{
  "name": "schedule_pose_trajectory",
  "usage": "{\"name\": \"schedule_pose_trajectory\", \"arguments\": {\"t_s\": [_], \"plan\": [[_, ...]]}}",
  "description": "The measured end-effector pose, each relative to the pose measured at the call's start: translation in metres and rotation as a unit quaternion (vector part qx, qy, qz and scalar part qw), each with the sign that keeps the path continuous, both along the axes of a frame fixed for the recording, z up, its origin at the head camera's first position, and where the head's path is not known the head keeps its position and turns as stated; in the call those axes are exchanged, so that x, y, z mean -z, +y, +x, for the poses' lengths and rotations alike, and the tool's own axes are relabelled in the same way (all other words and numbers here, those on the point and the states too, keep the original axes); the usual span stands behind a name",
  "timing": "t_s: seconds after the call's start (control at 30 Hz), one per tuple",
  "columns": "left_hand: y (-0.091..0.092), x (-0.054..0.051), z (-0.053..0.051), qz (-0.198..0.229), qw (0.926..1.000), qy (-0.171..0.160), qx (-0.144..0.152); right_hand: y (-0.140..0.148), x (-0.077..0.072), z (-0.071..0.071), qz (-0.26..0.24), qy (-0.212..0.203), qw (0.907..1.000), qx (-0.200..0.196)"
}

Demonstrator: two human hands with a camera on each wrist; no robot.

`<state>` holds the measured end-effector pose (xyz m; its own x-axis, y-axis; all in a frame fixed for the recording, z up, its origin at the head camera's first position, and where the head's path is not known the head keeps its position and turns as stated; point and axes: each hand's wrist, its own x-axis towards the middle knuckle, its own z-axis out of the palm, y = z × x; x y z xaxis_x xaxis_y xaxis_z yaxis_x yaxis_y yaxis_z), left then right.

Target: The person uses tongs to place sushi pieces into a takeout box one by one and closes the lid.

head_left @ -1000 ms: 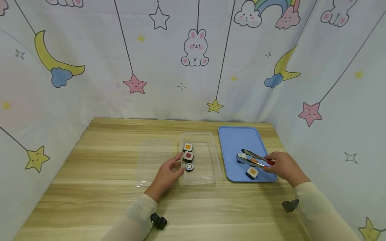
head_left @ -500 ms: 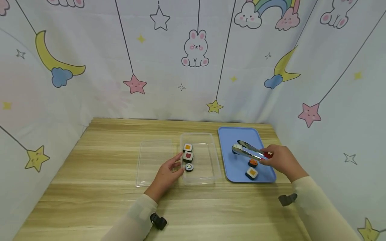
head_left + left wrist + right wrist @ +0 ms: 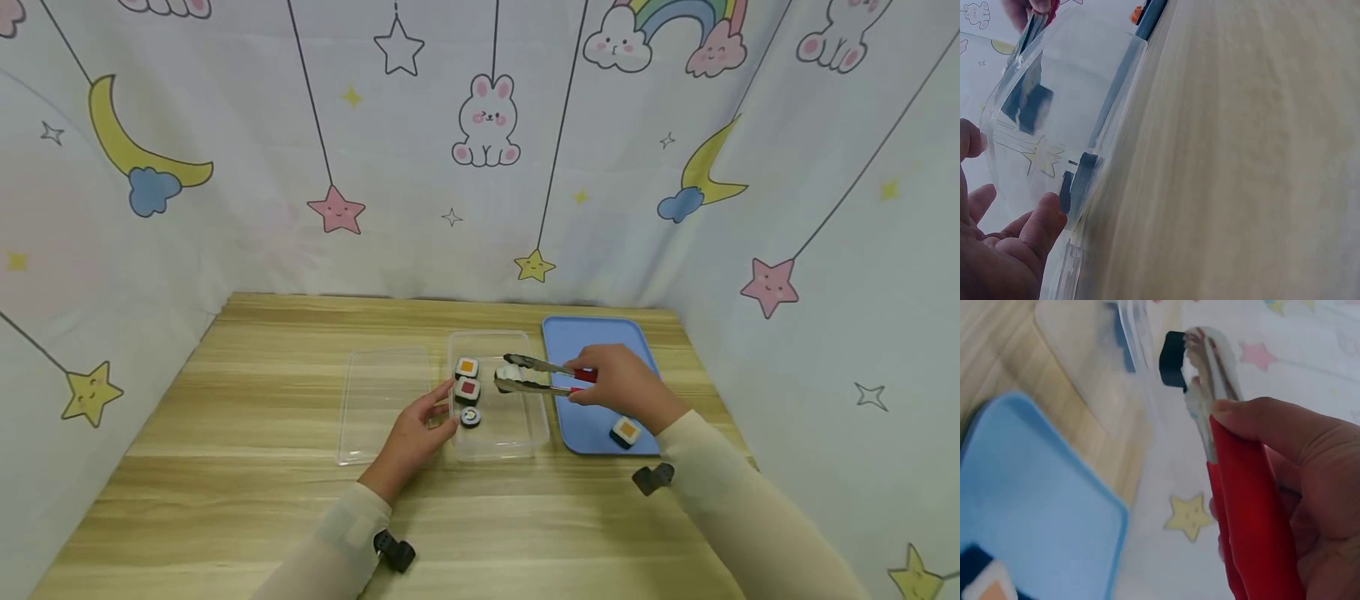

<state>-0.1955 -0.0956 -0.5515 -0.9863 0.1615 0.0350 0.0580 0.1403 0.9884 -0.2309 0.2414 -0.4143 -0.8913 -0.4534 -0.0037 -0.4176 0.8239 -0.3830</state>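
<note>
My right hand [image 3: 626,385] grips metal tongs [image 3: 543,365] by their red handles. Between the tong tips is a white-topped toy sushi piece [image 3: 508,375], and its dark side [image 3: 1173,359] shows in the right wrist view. It hangs above the clear plastic container [image 3: 540,408]. My left hand [image 3: 411,435] rests against the container's left wall, fingers and thumb touching the outside. Along that wall inside sit an orange-centred piece [image 3: 467,367], a red-centred piece [image 3: 468,390] and a small round roll [image 3: 470,417].
The blue tray [image 3: 588,333] lies to the right, bearing another orange-centred piece [image 3: 626,431]. A roe-topped piece [image 3: 1136,15] shows by the tray in the left wrist view; my right hand hides it in the head view. The clear lid [image 3: 384,408] lies left of the container.
The tongs have lifted the white-topped sushi piece off the blue tray. My right hand has carried it left, over the container. My left hand has stayed in place.
</note>
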Motion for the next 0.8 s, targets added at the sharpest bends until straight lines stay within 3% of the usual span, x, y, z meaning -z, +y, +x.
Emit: {"name": "schedule_pose_trajectory", "arguments": {"t_s": [0.17,0.37,0.47,0.63,0.8], "plan": [[0.002,-0.006,0.002,-0.001,1.0,-0.005,-0.003,-0.031,0.008,-0.008,0.067,0.013,0.9966,-0.046],[0.002,-0.033,0.014,0.003,0.9999,-0.005,0.011,-0.051,0.008,-0.013,0.106,-0.011,0.9929,-0.054],[0.002,-0.041,0.019,0.007,0.9999,-0.001,0.011,-0.056,0.007,-0.013,0.114,-0.02,0.9919,-0.052],[0.003,-0.04,0.018,0.009,0.9999,-0.005,0.001,-0.049,0.006,-0.012,0.089,-0.016,0.9952,-0.037],[0.003,-0.032,0.015,0.003,1.0,-0.003,0.0,-0.02,0.004,-0.008,0.03,-0.004,0.9995,0.006]]}}
